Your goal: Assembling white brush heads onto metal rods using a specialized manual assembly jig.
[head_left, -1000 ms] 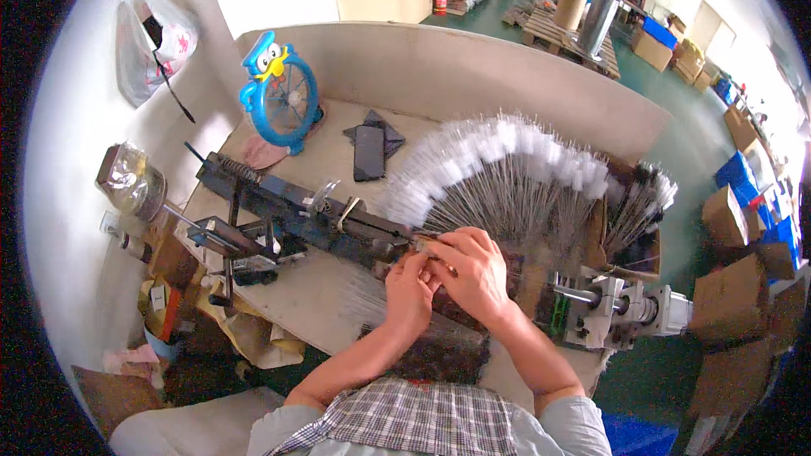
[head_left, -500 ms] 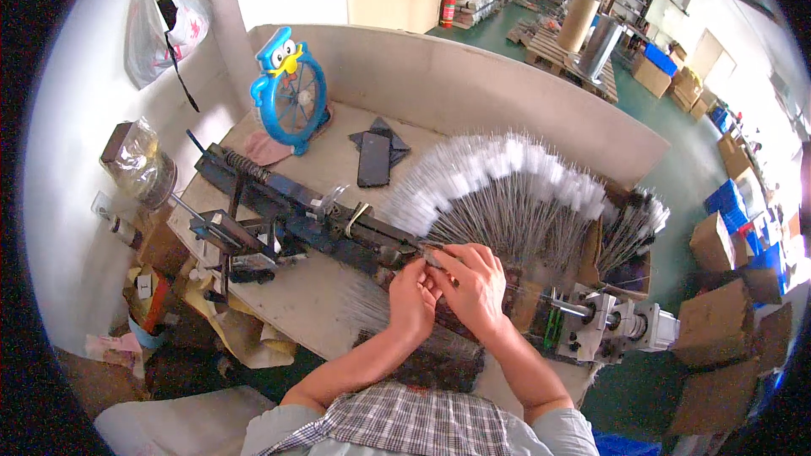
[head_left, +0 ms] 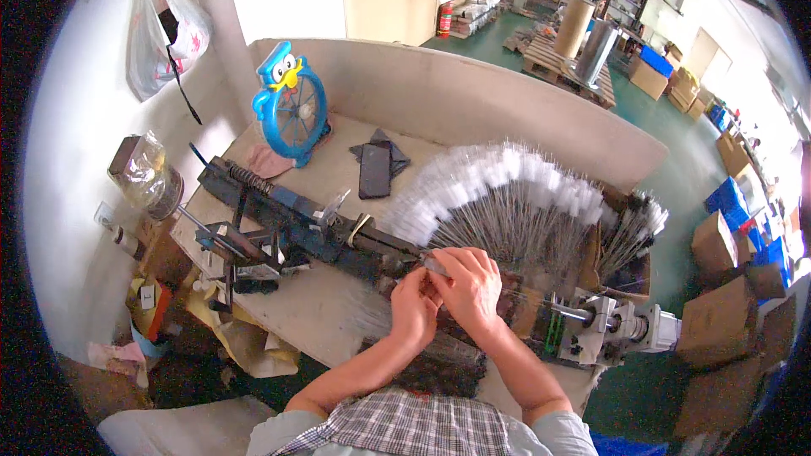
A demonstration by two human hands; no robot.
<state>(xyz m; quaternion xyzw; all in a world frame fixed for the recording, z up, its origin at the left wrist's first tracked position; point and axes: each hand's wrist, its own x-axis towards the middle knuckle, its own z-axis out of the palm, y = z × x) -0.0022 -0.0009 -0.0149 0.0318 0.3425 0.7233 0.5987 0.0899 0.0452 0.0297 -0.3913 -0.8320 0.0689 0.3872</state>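
Both hands meet at the right end of a long dark metal bench machine (head_left: 296, 211). My left hand (head_left: 414, 308) is closed, fingertips pinched together beside the machine's end. Pressing in from the right, my right hand (head_left: 469, 287) has its thumb and fingers curled around the same spot. A small greyish piece (head_left: 434, 264) shows at its fingertips; its kind is too small to make out. What lies between the left fingers is hidden. Behind the hands, a wide fan of wire-stemmed brushes with white bristle tips (head_left: 507, 181) lies on the table.
A motor-driven shaft unit (head_left: 621, 323) stands to the right. A box of dark-and-white brushes (head_left: 629, 241) is behind it. On the table (head_left: 338, 139) are a phone (head_left: 374, 172) and a blue duck-shaped fan (head_left: 291, 110). A low partition (head_left: 507, 89) borders the back. Cartons (head_left: 718, 321) stand at right.
The whole view has shifted slightly as my head moved. Both hands stay at the machine's end, with only a small shift of the fingers.
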